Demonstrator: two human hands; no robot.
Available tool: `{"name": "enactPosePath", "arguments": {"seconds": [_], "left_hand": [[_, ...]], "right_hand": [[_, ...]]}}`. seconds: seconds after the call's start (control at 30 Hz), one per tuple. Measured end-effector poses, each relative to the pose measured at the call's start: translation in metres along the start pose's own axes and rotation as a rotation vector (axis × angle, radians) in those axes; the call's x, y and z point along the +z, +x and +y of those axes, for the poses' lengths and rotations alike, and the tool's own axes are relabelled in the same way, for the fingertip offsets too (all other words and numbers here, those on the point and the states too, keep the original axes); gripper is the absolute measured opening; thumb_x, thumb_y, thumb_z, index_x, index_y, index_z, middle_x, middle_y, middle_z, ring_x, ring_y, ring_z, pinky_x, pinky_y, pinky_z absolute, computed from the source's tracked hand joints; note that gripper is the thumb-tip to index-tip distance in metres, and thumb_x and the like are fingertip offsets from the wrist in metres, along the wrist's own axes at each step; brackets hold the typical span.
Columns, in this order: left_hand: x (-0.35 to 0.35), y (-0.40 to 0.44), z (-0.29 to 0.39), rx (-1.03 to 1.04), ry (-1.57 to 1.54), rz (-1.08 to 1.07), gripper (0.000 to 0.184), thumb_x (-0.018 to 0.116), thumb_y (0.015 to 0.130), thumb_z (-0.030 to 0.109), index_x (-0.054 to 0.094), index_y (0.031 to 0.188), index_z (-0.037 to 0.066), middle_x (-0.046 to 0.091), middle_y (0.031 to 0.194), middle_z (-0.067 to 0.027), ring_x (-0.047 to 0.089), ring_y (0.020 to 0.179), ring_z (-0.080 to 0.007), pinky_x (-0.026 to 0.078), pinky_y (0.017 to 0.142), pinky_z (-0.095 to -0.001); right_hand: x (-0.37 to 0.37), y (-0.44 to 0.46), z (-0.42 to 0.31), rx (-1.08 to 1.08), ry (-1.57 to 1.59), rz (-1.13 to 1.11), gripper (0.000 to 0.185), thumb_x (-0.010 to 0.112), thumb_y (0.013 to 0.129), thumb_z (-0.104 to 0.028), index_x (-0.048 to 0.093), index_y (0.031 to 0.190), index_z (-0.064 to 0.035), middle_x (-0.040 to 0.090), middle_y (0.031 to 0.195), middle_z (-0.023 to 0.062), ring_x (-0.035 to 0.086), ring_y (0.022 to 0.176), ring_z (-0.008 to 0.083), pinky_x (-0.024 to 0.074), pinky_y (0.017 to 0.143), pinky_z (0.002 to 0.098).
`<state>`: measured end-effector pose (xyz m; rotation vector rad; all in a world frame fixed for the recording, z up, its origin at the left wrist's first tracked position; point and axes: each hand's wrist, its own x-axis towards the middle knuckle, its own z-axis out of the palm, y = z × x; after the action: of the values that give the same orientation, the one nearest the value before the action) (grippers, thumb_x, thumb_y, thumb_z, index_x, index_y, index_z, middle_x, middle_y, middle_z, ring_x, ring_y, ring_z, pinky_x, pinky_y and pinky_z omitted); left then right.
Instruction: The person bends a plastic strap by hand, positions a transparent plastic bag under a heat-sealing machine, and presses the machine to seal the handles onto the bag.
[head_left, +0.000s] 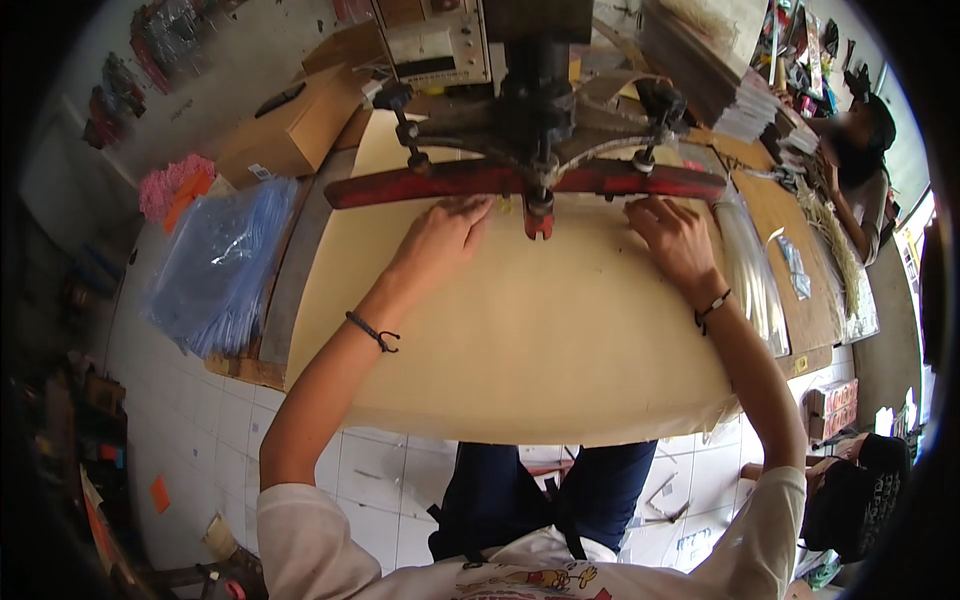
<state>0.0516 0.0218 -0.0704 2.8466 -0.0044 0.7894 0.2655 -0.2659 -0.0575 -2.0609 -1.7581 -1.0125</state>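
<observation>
A wide cream-coloured board (520,330) lies on the bench in front of me. Across its far part runs the red bar (420,186) of a press, with a small red notched piece (539,225) jutting toward me at its middle. My left hand (445,235) rests just in front of the bar's left half, fingers pressed together at the edge of a thin clear plastic sheet (580,205). My right hand (675,238) is at the bar's right half, fingers curled down on the same sheet. The sheet is hard to make out, and its far edge is hidden under the bar.
Clear bluish plastic sleeves (225,260) are piled at the left beside a cardboard box (290,125). More clear plastic (750,270) lies at the right. A control box (435,45) stands behind the press. Another person (870,180) sits at the far right.
</observation>
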Motion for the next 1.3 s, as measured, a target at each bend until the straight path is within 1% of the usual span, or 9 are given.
{"name": "enactPosePath", "arguments": {"seconds": [0.17, 0.2, 0.33, 0.4, 0.63, 0.83, 1.03, 1.07, 1.3], "left_hand": [[-0.013, 0.006, 0.011, -0.124, 0.037, -0.224, 0.048, 0.053, 0.1, 0.028, 0.054, 0.139, -0.001, 0.059, 0.138, -0.0221, 0.058, 0.122, -0.0416, 0.043, 0.108, -0.0462], [-0.015, 0.008, 0.011, -0.17, 0.029, -0.314, 0.054, 0.05, 0.102, 0.037, 0.049, 0.147, 0.006, 0.055, 0.143, -0.0186, 0.052, 0.128, -0.0403, 0.037, 0.112, -0.0477], [-0.014, 0.007, 0.005, -0.167, -0.044, -0.359, 0.052, 0.043, 0.105, 0.044, 0.047, 0.151, 0.021, 0.054, 0.142, -0.013, 0.046, 0.135, -0.0333, 0.031, 0.114, -0.0478], [-0.01, 0.007, 0.002, -0.162, 0.009, -0.353, 0.053, 0.041, 0.105, 0.046, 0.047, 0.152, 0.02, 0.053, 0.143, -0.0123, 0.046, 0.135, -0.0321, 0.03, 0.114, -0.0487], [0.006, 0.004, -0.002, -0.155, 0.052, -0.223, 0.055, 0.04, 0.104, 0.051, 0.055, 0.144, 0.017, 0.059, 0.138, -0.016, 0.052, 0.129, -0.0336, 0.03, 0.114, -0.0513], [0.013, 0.011, -0.001, -0.23, 0.065, -0.282, 0.054, 0.04, 0.104, 0.051, 0.059, 0.139, 0.016, 0.065, 0.13, -0.0142, 0.057, 0.121, -0.0337, 0.036, 0.107, -0.0496], [0.007, 0.016, 0.009, -0.293, 0.061, -0.302, 0.054, 0.04, 0.103, 0.051, 0.059, 0.139, 0.015, 0.067, 0.128, -0.0126, 0.058, 0.121, -0.0334, 0.037, 0.107, -0.05], [0.008, 0.017, 0.008, -0.294, 0.058, -0.305, 0.054, 0.039, 0.104, 0.051, 0.059, 0.139, 0.015, 0.066, 0.13, -0.0122, 0.058, 0.122, -0.0332, 0.036, 0.107, -0.0498], [-0.006, 0.011, 0.005, -0.242, 0.047, -0.474, 0.061, 0.037, 0.106, 0.051, 0.043, 0.151, 0.011, 0.043, 0.152, -0.0217, 0.037, 0.141, -0.0418, 0.022, 0.118, -0.0577]], "right_hand": [[0.003, -0.001, 0.001, 0.05, 0.025, -0.07, 0.025, 0.065, 0.084, -0.013, 0.07, 0.108, -0.0087, 0.071, 0.114, 0.0077, 0.069, 0.102, 0.0233, 0.055, 0.089, 0.037], [0.002, 0.0, 0.001, 0.055, 0.017, -0.097, 0.027, 0.065, 0.084, -0.013, 0.071, 0.11, -0.0075, 0.071, 0.115, 0.0092, 0.068, 0.105, 0.0242, 0.054, 0.092, 0.0374], [-0.008, -0.001, -0.004, 0.115, 0.038, -0.189, 0.038, 0.063, 0.087, -0.011, 0.065, 0.124, -0.0041, 0.066, 0.127, 0.0145, 0.062, 0.119, 0.0293, 0.0517, 0.1, 0.0388], [-0.009, -0.002, -0.011, 0.21, 0.093, -0.235, 0.045, 0.062, 0.089, -0.009, 0.058, 0.134, -0.0047, 0.061, 0.133, 0.0151, 0.058, 0.124, 0.0311, 0.0503, 0.102, 0.0398], [-0.015, 0.01, -0.016, 0.304, 0.14, -0.391, 0.047, 0.06, 0.089, -0.005, 0.055, 0.136, -0.0063, 0.062, 0.129, 0.0154, 0.057, 0.124, 0.0322, 0.0494, 0.102, 0.0413], [-0.008, 0.008, -0.001, 0.386, 0.223, -0.493, 0.055, 0.053, 0.089, -0.002, 0.043, 0.143, 0.002, 0.059, 0.129, 0.0216, 0.055, 0.125, 0.0352, 0.0472, 0.105, 0.0418], [-0.028, 0.002, -0.014, 0.209, 0.225, -0.393, 0.049, 0.053, 0.101, -0.021, 0.047, 0.141, 0.007, 0.054, 0.14, 0.0264, 0.048, 0.135, 0.0385, 0.0333, 0.119, 0.0443], [-0.031, -0.001, -0.018, 0.196, 0.209, -0.398, 0.054, 0.047, 0.105, -0.034, 0.048, 0.141, 0.0074, 0.049, 0.145, 0.0282, 0.043, 0.14, 0.0391, 0.027, 0.123, 0.0452], [-0.024, -0.008, -0.011, 0.209, 0.322, -0.42, 0.065, 0.041, 0.106, -0.045, 0.046, 0.14, 0.0108, 0.049, 0.146, 0.0285, 0.038, 0.144, 0.0384, 0.0244, 0.124, 0.0472]]}}
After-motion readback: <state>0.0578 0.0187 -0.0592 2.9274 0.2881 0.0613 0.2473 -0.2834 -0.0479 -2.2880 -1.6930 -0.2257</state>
